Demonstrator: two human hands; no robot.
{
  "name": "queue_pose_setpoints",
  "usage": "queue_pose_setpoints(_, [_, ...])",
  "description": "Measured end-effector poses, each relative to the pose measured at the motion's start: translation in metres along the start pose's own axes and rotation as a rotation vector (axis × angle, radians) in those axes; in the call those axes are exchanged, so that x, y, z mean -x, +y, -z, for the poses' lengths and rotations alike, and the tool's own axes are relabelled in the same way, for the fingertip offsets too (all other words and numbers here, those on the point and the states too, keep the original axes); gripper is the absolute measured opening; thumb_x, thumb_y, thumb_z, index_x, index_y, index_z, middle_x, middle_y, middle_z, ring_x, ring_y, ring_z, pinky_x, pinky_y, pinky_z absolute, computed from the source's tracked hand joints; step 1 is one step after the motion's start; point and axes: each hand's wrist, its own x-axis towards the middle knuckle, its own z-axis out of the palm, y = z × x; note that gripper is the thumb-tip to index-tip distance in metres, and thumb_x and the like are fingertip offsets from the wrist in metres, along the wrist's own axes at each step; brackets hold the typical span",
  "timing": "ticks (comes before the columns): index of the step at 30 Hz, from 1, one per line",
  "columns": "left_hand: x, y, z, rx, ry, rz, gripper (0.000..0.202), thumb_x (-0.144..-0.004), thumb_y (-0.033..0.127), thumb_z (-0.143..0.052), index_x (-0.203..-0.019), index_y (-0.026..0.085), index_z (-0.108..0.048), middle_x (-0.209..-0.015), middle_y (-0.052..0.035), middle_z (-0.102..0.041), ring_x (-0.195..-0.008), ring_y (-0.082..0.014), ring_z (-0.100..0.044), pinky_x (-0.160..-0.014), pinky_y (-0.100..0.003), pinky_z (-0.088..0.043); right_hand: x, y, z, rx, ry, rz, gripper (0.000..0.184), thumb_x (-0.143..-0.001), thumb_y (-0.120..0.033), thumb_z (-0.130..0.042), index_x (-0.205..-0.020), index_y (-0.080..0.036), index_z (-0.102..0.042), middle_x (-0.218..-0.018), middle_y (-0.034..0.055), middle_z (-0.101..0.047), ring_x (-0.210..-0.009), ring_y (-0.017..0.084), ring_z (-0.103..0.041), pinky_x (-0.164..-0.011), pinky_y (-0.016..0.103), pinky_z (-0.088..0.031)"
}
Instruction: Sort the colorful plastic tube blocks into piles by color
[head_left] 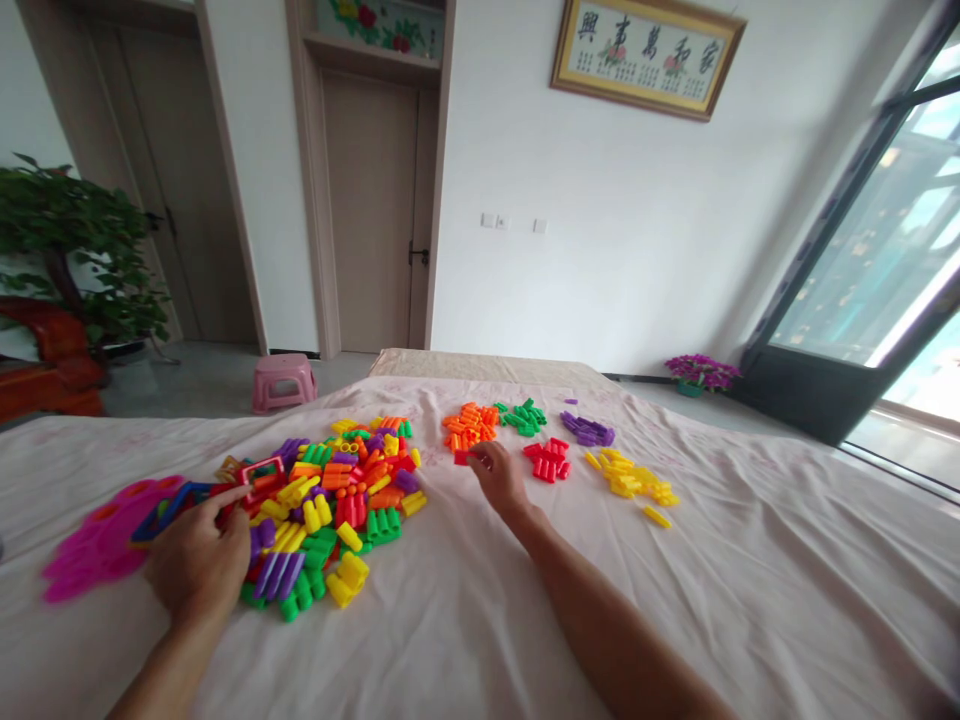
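Note:
On the left, my left hand point(199, 555) reaches into the edge of a mixed pile of plastic building blocks point(352, 480). Its index finger stretches out beside a red frame-shaped piece point(262, 472), and the thumb sits apart below; whether it touches a block there is not clear. My right hand point(499, 480) is closed in a pinch around a red building block point(462, 457), just in front of a group of orange blocks point(470, 427). To its right lie red blocks point(549, 460).
Green blocks point(523, 417), purple blocks point(587, 429) and yellow blocks point(632, 476) lie in separate groups. A pink plastic piece point(105, 540) rests left of the pile. Everything is on a wrinkled pale cloth point(465, 620). Beyond stand a pink stool point(285, 380) and potted flowers point(701, 372).

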Motion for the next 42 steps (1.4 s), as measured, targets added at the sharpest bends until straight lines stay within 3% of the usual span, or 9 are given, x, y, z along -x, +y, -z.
queue_pose_setpoints(8, [0.002,0.002,0.003,-0.014,-0.018,0.011,0.045,-0.090,0.043,-0.042,-0.117,0.025,-0.073,-0.102,-0.0125,-0.072,-0.090,-0.0277,-0.061,-0.071,-0.036,-0.040,-0.016,0.066,0.064,0.374,0.279,-0.218,0.028,-0.092,-0.027,-0.049,-0.101,-0.020,-0.075,-0.103,0.0086,-0.068,-0.097,0.023,-0.059,-0.082,0.032,-0.043])
queue_pose_setpoints(11, [0.002,0.004,0.005,-0.016,-0.014,-0.007,0.046,-0.092,0.043,-0.039,-0.116,0.024,-0.074,-0.102,-0.0127,-0.072,-0.092,-0.0277,-0.062,-0.072,-0.036,-0.040,-0.014,0.076,0.072,0.484,0.383,-0.230,0.028,-0.091,-0.023,-0.050,-0.104,-0.021,-0.076,-0.106,0.0098,-0.067,-0.100,0.025,-0.056,-0.087,0.036,-0.041])
queue_pose_setpoints(13, [0.002,0.006,0.006,-0.016,-0.016,-0.011,0.046,-0.092,0.043,-0.039,-0.115,0.024,-0.074,-0.101,-0.0125,-0.072,-0.091,-0.0274,-0.062,-0.071,-0.035,-0.040,-0.013,0.073,0.068,0.489,0.394,-0.156,0.027,-0.090,-0.020,-0.052,-0.103,-0.021,-0.076,-0.106,0.0097,-0.067,-0.101,0.026,-0.055,-0.089,0.037,-0.041])
queue_pose_setpoints(16, [0.002,0.007,0.008,-0.018,-0.020,-0.006,0.046,-0.092,0.043,-0.040,-0.116,0.023,-0.074,-0.100,-0.0129,-0.072,-0.090,-0.0275,-0.062,-0.070,-0.035,-0.039,-0.010,0.054,0.049,0.385,0.280,0.027,0.025,-0.089,-0.016,-0.053,-0.100,-0.021,-0.075,-0.101,0.0085,-0.067,-0.099,0.025,-0.056,-0.088,0.037,-0.043])
queue_pose_setpoints(20, [0.003,0.007,0.008,-0.012,-0.017,0.008,0.046,-0.092,0.044,-0.041,-0.117,0.024,-0.073,-0.102,-0.0129,-0.072,-0.088,-0.0268,-0.061,-0.067,-0.034,-0.039,0.003,0.009,0.013,0.208,-0.016,0.266,0.022,-0.089,-0.011,-0.056,-0.095,-0.022,-0.074,-0.096,0.0063,-0.069,-0.094,0.022,-0.058,-0.086,0.035,-0.045])
queue_pose_setpoints(26, [0.003,0.006,0.006,-0.020,0.001,-0.025,0.046,-0.092,0.044,-0.040,-0.116,0.023,-0.074,-0.099,-0.0136,-0.072,-0.088,-0.0272,-0.061,-0.067,-0.035,-0.038,0.025,-0.044,-0.020,0.206,-0.385,0.487,0.018,-0.096,-0.026,-0.059,-0.108,-0.024,-0.073,-0.103,0.0060,-0.069,-0.096,0.020,-0.057,-0.089,0.033,-0.043])
queue_pose_setpoints(31, [0.003,0.006,0.006,-0.019,-0.006,-0.016,0.046,-0.093,0.043,-0.040,-0.117,0.023,-0.073,-0.099,-0.0130,-0.072,-0.087,-0.0267,-0.061,-0.067,-0.034,-0.039,0.029,-0.054,-0.028,0.306,-0.457,0.446,0.029,-0.097,-0.040,-0.060,-0.122,-0.028,-0.067,-0.113,0.0050,-0.067,-0.102,0.021,-0.054,-0.089,0.033,-0.040])
queue_pose_setpoints(37, [0.003,0.006,0.007,-0.010,-0.010,-0.014,0.046,-0.092,0.044,-0.039,-0.116,0.023,-0.074,-0.100,-0.0130,-0.072,-0.089,-0.0270,-0.061,-0.069,-0.035,-0.039,0.029,-0.051,-0.030,0.294,-0.482,0.425,0.023,-0.089,-0.034,-0.070,-0.109,-0.023,-0.067,-0.106,0.0041,-0.068,-0.101,0.020,-0.056,-0.089,0.031,-0.040])
queue_pose_setpoints(42, [0.003,0.005,0.007,-0.006,-0.014,-0.020,0.045,-0.091,0.043,-0.040,-0.114,0.023,-0.074,-0.101,-0.0129,-0.072,-0.091,-0.0276,-0.062,-0.073,-0.036,-0.041,0.030,-0.046,-0.031,0.264,-0.498,0.483,0.029,-0.090,-0.035,-0.069,-0.117,-0.025,-0.067,-0.102,0.0039,-0.067,-0.097,0.020,-0.057,-0.087,0.031,-0.042])
